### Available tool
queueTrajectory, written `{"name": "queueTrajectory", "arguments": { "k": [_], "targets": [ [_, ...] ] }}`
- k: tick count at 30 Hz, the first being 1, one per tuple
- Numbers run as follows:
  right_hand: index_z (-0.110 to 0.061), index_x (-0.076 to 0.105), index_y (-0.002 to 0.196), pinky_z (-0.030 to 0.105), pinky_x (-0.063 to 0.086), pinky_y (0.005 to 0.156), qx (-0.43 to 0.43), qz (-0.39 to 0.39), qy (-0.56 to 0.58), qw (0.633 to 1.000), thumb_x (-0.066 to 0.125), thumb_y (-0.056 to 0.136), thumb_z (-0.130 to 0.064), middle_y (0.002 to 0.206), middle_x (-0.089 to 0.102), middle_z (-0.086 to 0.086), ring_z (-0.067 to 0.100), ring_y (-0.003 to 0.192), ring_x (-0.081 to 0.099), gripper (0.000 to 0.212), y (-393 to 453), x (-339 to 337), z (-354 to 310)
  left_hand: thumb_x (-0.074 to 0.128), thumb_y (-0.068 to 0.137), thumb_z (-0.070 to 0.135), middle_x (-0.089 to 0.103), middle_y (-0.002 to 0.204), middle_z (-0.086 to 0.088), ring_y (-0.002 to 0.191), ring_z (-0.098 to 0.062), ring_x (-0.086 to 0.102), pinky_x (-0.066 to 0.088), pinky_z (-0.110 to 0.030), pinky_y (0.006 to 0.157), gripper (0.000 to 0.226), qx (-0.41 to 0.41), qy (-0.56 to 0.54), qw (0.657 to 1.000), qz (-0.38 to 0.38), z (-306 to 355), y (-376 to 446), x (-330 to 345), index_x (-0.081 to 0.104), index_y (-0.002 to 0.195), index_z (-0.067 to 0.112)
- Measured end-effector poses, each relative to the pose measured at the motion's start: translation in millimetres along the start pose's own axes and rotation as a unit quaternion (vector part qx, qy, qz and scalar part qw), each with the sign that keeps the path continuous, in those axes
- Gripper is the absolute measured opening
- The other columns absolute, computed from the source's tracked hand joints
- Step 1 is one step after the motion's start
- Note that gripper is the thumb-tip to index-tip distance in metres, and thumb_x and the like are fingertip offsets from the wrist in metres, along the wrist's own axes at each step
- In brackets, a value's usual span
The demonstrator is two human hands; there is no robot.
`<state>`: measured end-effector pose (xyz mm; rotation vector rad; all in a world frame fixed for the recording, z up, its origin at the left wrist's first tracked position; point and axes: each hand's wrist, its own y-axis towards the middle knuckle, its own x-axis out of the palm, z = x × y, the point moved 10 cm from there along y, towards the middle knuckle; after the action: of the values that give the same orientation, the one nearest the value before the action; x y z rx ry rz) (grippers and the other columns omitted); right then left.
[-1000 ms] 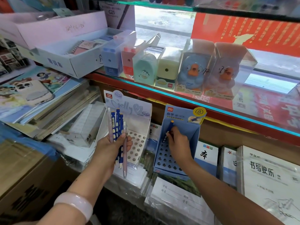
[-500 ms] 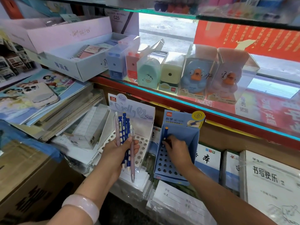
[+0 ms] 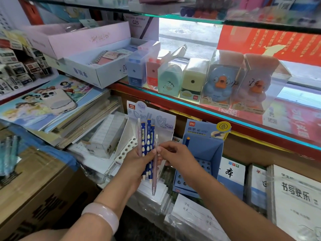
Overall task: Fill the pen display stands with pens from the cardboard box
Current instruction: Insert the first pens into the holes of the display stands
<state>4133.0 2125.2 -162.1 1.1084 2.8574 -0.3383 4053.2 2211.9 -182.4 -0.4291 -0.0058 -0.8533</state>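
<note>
My left hand [image 3: 137, 165] grips a bunch of pens [image 3: 147, 141]: blue ones with white dots and two pale lilac ones. My right hand [image 3: 175, 154] meets the bunch, its fingertips pinching the lilac pen [image 3: 155, 171] that hangs lowest. Behind the hands stands a white and lilac display stand [image 3: 156, 121] with a holed tray. To its right a blue display stand [image 3: 206, 150] holds one blue pen [image 3: 187, 140] upright at its back left corner. A cardboard box [image 3: 34, 186] sits at the lower left.
A glass shelf [image 3: 225, 117] with boxed sharpeners and duck toys overhangs the stands. Stacked notebooks and a phone [image 3: 57, 100] lie at the left. Wrapped exercise books [image 3: 295, 197] stand at the right. Paper packs lie below the stands.
My right hand left the blue stand, where one blue pen now stands, and moved left to the bunch in my left hand. The view shifted slightly.
</note>
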Motion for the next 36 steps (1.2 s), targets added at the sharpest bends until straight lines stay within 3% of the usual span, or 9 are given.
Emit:
{"name": "queueTrajectory", "arguments": {
  "k": [5,8,10,13,16,20,27,32,36],
  "targets": [
    [-0.014,0.066,0.086,0.013,0.048,0.058,0.023,-0.005,0.096,0.995,0.058,0.091,-0.019,0.075,0.066,-0.001,0.003,0.061,0.061,0.011,2,2,4,0.059,0.087,0.008,0.072,0.080,-0.003,0.067,-0.010,0.069,0.054,-0.018,0.058,0.015,-0.001,-0.002,1.000,-0.025,0,-1,7,0.063,0.100,0.013],
    [-0.009,0.060,0.084,0.016,0.050,0.060,0.000,0.056,0.104,0.993,0.059,0.090,-0.015,0.074,0.063,0.000,0.006,0.063,0.059,0.009,9,-10,-3,0.055,0.090,0.007,0.071,0.071,-0.003,0.060,-0.011,0.068,0.055,-0.020,0.052,0.009,0.004,-0.018,1.000,0.016,5,3,-10,0.062,0.095,0.009],
    [-0.007,0.056,0.083,0.017,0.054,0.062,-0.028,0.113,0.109,0.987,0.060,0.089,-0.012,0.075,0.063,0.002,0.009,0.065,0.060,0.008,16,-26,-14,0.051,0.092,0.008,0.070,0.074,-0.007,0.060,-0.013,0.068,0.058,-0.023,0.058,0.010,0.008,-0.045,0.997,0.067,12,8,-36,0.059,0.098,0.006],
    [-0.014,0.054,0.080,0.018,0.056,0.064,-0.088,0.157,0.044,0.983,0.059,0.089,-0.010,0.076,0.064,0.001,0.011,0.068,0.064,0.011,29,-32,-35,0.046,0.096,0.013,0.066,0.076,-0.010,0.056,-0.014,0.066,0.058,-0.024,0.056,0.011,0.014,-0.095,0.987,0.127,22,15,-79,0.056,0.097,0.008],
    [-0.025,0.052,0.081,0.021,0.055,0.071,-0.145,0.167,-0.066,0.973,0.059,0.090,-0.013,0.081,0.062,-0.009,0.007,0.079,0.064,0.017,42,-15,-51,0.044,0.097,0.013,0.066,0.063,-0.006,0.048,-0.013,0.064,0.056,-0.023,0.051,0.012,0.027,-0.131,0.979,0.154,29,17,-106,0.055,0.093,0.009],
    [-0.014,0.054,0.090,0.010,0.045,0.066,-0.189,0.177,-0.188,0.947,0.056,0.092,-0.017,0.083,0.057,-0.008,0.001,0.074,0.055,0.004,61,21,-52,0.045,0.096,0.012,0.065,0.063,-0.007,0.046,-0.010,0.064,0.055,-0.023,0.051,0.013,0.035,-0.161,0.972,0.167,32,13,-119,0.056,0.092,0.007],
    [-0.013,0.054,0.095,0.006,0.042,0.059,-0.181,0.158,-0.217,0.946,0.053,0.094,-0.020,0.088,0.063,-0.001,0.002,0.074,0.055,0.007,91,45,-30,0.046,0.096,0.014,0.068,0.053,0.002,0.048,-0.008,0.065,0.052,-0.018,0.045,0.014,0.048,-0.162,0.969,0.179,36,16,-132,0.056,0.104,0.008],
    [-0.013,0.054,0.096,0.007,0.042,0.063,-0.161,0.130,-0.263,0.942,0.049,0.096,-0.018,0.094,0.062,0.001,0.007,0.083,0.057,0.007,115,60,-22,0.047,0.095,0.013,0.067,0.068,-0.005,0.052,-0.010,0.065,0.053,-0.018,0.046,0.019,0.040,-0.156,0.969,0.190,34,17,-133,0.057,0.109,0.005],
    [-0.008,0.055,0.105,0.028,0.050,0.074,-0.148,0.130,-0.346,0.917,0.043,0.098,-0.019,0.096,0.064,0.010,0.020,0.089,0.062,0.018,129,68,-15,0.047,0.095,0.012,0.065,0.073,-0.008,0.052,-0.009,0.064,0.055,-0.018,0.052,0.013,0.040,-0.160,0.968,0.188,37,16,-130,0.058,0.102,0.007]
  ]
}}
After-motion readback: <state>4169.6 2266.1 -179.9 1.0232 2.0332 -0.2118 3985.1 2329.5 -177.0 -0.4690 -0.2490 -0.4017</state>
